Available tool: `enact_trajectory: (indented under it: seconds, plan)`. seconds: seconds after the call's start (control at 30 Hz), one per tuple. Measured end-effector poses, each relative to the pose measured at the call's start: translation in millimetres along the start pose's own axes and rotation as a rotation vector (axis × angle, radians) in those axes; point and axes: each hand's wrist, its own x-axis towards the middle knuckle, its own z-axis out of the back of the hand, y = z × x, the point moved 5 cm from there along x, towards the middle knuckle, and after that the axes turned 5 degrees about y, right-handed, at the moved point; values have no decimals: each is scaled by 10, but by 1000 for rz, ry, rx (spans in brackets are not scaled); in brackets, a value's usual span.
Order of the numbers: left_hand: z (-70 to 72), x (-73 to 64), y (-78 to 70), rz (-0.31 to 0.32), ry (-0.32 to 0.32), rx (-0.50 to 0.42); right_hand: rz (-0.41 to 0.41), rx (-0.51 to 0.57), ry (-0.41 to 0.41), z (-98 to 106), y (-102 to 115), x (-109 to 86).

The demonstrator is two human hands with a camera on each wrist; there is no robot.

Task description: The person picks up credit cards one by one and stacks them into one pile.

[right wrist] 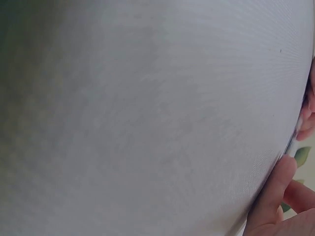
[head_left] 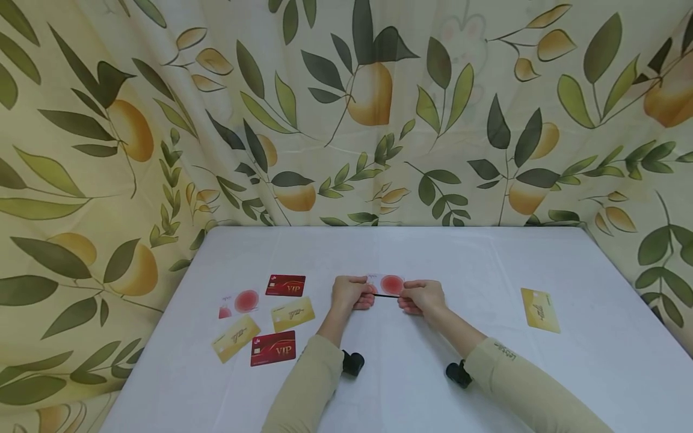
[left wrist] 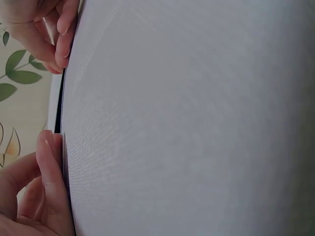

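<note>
A white card with a red circle (head_left: 392, 284) is held between both hands near the middle of the table. My left hand (head_left: 349, 293) pinches its left end, thumb on top and the other fingers curled. At the opposite end my right hand (head_left: 423, 297) pinches it the same way. A thin black line (head_left: 386, 296) runs along the near edge between the fingertips. In the left wrist view that dark edge (left wrist: 59, 103) stretches from one hand to the other, close over the tabletop. The fingers hide both ends of the card.
Left of the hands lie red VIP cards (head_left: 286, 285), gold cards (head_left: 293, 314) and another white card with a red circle (head_left: 246, 300). A single gold card (head_left: 540, 310) lies far right. The white table (head_left: 449, 252) meets a leaf-patterned curtain (head_left: 335, 156) behind. Black wrist cameras (head_left: 353, 364) hang below the sleeves.
</note>
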Motion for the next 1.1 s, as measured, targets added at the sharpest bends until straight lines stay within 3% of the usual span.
enact_trajectory:
  seconds: [0.37, 0.63, 0.93, 1.1]
  plan:
    - [16, -34, -4, -40, -45, 11, 15, -5, 3, 4, -9, 3]
    - [22, -11, 30, -25, -71, -6, -8, 22, -9, 26, -17, -11]
    - [32, 9, 51, -7, -50, -101, -62, 166, 53, 221, 103, -162]
    - [-19, -14, 30, 31, 3, -125, -73, 223, 100, 433, 127, -279]
